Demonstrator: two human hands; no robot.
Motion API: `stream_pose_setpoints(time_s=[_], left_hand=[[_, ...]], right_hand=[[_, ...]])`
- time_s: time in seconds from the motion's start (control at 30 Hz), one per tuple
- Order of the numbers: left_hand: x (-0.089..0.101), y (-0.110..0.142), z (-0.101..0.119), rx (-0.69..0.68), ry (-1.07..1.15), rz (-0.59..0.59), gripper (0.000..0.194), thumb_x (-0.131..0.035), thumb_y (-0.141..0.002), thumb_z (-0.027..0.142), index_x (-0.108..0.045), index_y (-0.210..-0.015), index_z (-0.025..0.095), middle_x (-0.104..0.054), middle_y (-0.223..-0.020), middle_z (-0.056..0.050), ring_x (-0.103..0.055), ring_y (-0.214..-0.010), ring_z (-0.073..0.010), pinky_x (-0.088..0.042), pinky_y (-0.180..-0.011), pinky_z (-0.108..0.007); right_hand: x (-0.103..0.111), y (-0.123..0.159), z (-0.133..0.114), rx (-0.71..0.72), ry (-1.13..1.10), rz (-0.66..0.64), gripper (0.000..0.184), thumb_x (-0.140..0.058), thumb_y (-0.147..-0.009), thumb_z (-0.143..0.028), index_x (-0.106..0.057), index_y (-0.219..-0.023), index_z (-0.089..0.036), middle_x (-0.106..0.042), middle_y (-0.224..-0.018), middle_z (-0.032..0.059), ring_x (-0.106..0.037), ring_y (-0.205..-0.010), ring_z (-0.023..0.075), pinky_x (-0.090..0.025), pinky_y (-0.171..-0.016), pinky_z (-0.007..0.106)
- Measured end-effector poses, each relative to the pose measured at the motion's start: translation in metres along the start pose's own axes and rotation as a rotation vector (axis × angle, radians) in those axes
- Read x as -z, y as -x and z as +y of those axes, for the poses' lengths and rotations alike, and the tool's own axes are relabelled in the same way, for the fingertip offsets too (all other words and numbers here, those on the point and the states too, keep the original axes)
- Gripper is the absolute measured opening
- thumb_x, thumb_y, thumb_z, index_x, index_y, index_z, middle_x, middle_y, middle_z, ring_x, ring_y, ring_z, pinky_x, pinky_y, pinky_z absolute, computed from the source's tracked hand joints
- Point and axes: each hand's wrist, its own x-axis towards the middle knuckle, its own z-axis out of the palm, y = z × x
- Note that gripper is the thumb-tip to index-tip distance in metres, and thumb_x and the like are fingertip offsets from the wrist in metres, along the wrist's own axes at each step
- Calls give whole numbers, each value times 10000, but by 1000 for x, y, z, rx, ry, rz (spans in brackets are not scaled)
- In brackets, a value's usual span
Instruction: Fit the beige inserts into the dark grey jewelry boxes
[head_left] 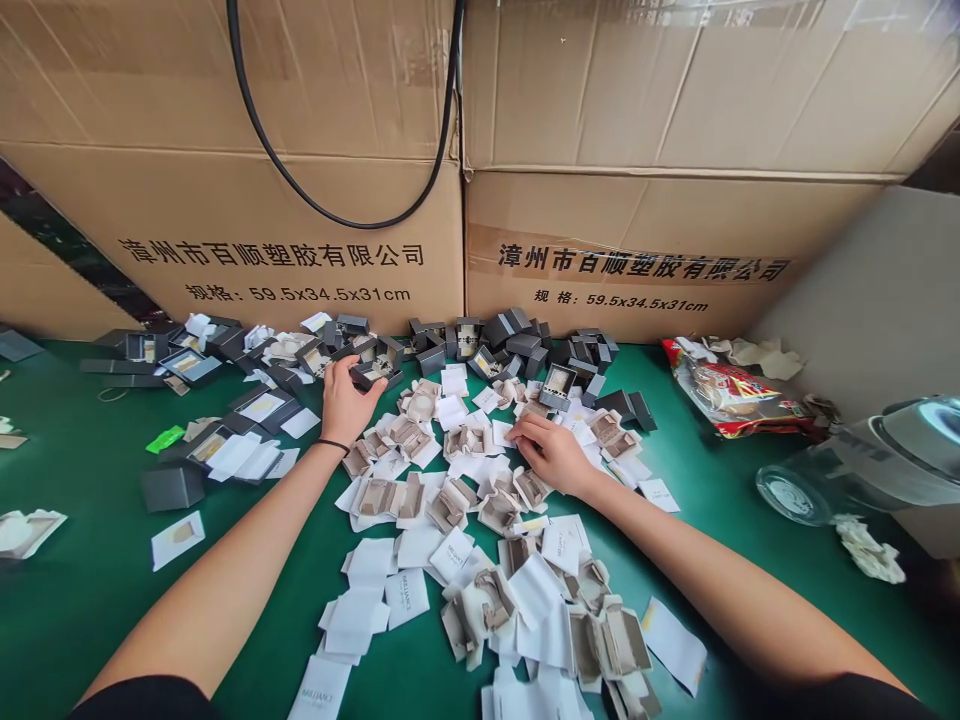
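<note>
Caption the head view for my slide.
Left hand at a dark box, right hand among white cards and beige inserts, green table.

Bright, soft light here, glare catching the bottle (862,470), shadows faint, cartons (675,120) stretching at the edges!

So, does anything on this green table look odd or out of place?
Two things, perhaps: a bright green flat scrap beside the dark grey rectangular boxes at left, its colour unlike theirs; and a crumpled white wad near the clear cylindrical bottle at right, apart from the scattered white rectangular cards.
</note>
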Motion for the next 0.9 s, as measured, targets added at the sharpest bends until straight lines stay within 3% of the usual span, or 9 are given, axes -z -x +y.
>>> stream_pose_setpoints(time_s=[0.13,0.23,0.33,0.4,0.47,0.6,0.73,0.9], left_hand=[[11,-3,9,-62,28,28,649,-630,-706,370,-420,-1285,165,-453,-1172,-128,-576,-924,-214,-488,-832,-346],[26,-9,22,-182,21,116,586,-641,-704,372,-502,-1236,169,-457,-1194,-127,-480,-1135,-275,-391,-987,-382],[32,-6,46,-124,245,189,550,-617,-732,381,-505,-1226,167,-465,-1214,-126,-472,-1164,-272,-402,-981,-377],[29,6,67,-21,547,76,551,-583,-761,407,-463,-1246,176,-481,-1217,-121,-565,-1057,-239,-463,-910,-366],[21,24,88,124,851,-178,549,-523,-803,438,-395,-1284,209,-545,-1162,-102,-611,-988,-220,-494,-864,-374],[6,59,109,389,1182,-551,471,-452,-837,475,-402,-1245,244,-608,-1095,-87,-632,-952,-228,-535,-766,-390],[0,69,107,475,1233,-639,405,-446,-835,495,-459,-1157,248,-612,-1108,-88,-635,-931,-226,-551,-716,-399],[2,66,108,525,1204,-650,369,-454,-835,489,-457,-1122,258,-585,-1145,-80,-627,-922,-213,-566,-677,-386]], right_hand=[[0,1,1,-1,-10,-1,231,-415,-836,-105,-605,-906,-215,-610,-921,58,-589,-844,172,-478,-747,293],[-1,1,2,-2,-15,3,231,-413,-839,-111,-606,-910,-217,-610,-920,56,-589,-836,170,-477,-743,290],[-2,1,2,-5,-10,5,224,-420,-832,-112,-608,-902,-212,-612,-927,58,-591,-843,170,-473,-744,289],[-1,1,1,11,-20,4,219,-419,-834,-118,-608,-898,-207,-621,-899,58,-594,-822,170,-472,-728,287],[0,2,-1,28,-53,14,215,-414,-841,-131,-605,-908,-204,-634,-837,53,-599,-776,167,-472,-705,286],[2,4,-4,-8,-85,125,212,-414,-838,-144,-601,-919,-204,-645,-757,39,-598,-705,164,-466,-662,282],[2,4,-3,-78,-97,177,220,-406,-837,-145,-603,-913,-207,-646,-725,22,-596,-652,149,-455,-625,263],[1,4,-4,-46,-56,94,219,-408,-846,-172,-610,-928,-200,-660,-735,33,-605,-653,151,-452,-635,262]])
